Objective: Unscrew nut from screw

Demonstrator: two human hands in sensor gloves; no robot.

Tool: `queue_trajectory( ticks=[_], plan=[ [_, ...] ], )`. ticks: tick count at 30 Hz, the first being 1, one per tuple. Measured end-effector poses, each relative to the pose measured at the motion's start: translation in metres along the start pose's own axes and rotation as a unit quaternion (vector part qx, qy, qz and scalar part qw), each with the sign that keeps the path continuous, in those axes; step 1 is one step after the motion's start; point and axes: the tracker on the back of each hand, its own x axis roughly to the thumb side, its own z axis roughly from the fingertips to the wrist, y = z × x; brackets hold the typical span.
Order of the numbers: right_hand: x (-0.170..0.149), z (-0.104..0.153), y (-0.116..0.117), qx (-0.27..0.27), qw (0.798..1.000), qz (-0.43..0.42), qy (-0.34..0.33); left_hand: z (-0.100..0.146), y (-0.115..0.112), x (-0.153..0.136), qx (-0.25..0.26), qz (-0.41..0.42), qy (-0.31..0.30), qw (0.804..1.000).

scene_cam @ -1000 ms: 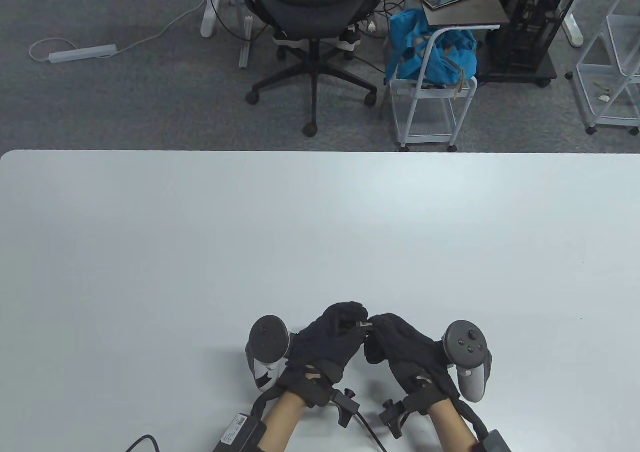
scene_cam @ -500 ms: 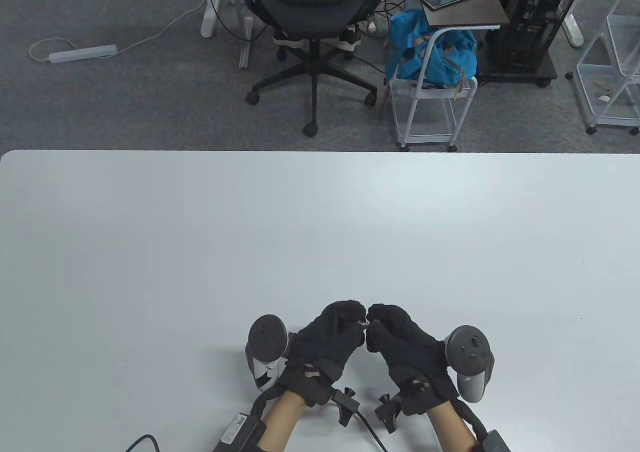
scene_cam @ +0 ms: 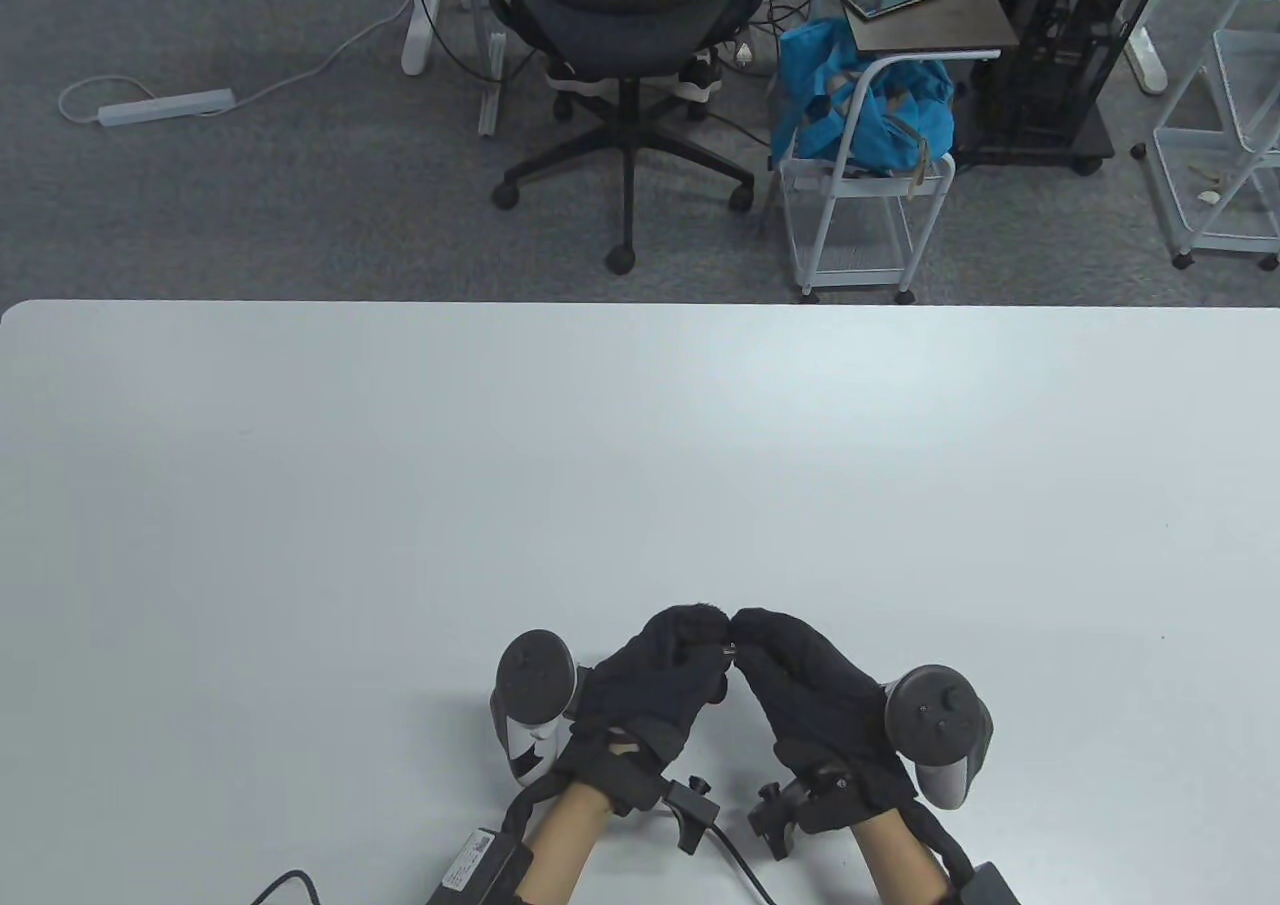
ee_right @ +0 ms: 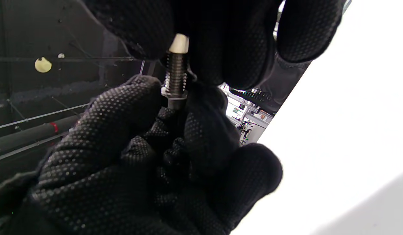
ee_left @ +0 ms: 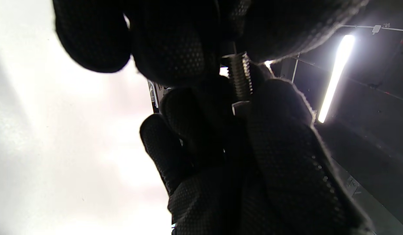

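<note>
Three cameras: one high over the table, one on each wrist.

The table view looked down from above and forward across the white table (scene_cam: 640,445) to the floor and office chair (scene_cam: 625,5) beyond, with both gloved hands small at its bottom edge. The left wrist view sat very close under the left hand (ee_left: 175,39), facing up toward a ceiling light (ee_left: 335,75). The right wrist view was equally close, tilted, below the right hand (ee_right: 240,36). Both wrist views shared the screw (ee_left: 240,76) between the fingertips, which the table view showed only as a speck.

left hand (scene_cam: 655,680) left, right hand (scene_cam: 815,690) right, screw (scene_cam: 727,650) between, above table (scene_cam: 640,465).
</note>
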Motion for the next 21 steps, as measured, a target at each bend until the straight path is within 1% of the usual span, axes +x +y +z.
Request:
queue_trajectory(
  ticks=[2,6,8,9,11,12,14,17,21],
  plan=[
    [0.0,0.0,0.0,0.004,1.0,-0.002,0.001,0.0,0.0,0.0,0.0,0.002,-0.001,1.0],
    [-0.006,-0.002,0.003,0.031,0.998,-0.039,0.025,0.0,0.001,0.0,0.007,0.006,-0.003,1.0],
    [-0.011,0.0,0.003,0.044,0.996,-0.05,0.057,0.0,0.0,0.001,0.008,0.0,-0.008,1.0],
    [-0.013,0.0,0.004,0.042,0.995,-0.055,0.067,0.0,0.0,0.002,0.006,-0.003,-0.01,1.0],
    [-0.021,0.003,0.002,0.025,0.99,-0.068,0.119,0.0,-0.001,0.003,0.001,-0.005,-0.016,1.0],
    [-0.023,0.002,0.002,0.027,0.989,-0.07,0.128,0.0,-0.001,0.003,-0.002,-0.006,-0.018,1.0],
    [-0.026,0.001,0.002,0.045,0.987,-0.073,0.137,0.0,-0.002,0.004,-0.002,-0.01,-0.021,1.0],
    [-0.026,-0.001,0.005,0.061,0.983,-0.111,0.134,0.0,-0.002,0.003,-0.002,-0.02,-0.022,1.0],
    [-0.022,-0.002,0.004,0.057,0.987,-0.1,0.112,0.0,-0.001,0.003,0.0,-0.014,-0.02,1.0]
  ],
)
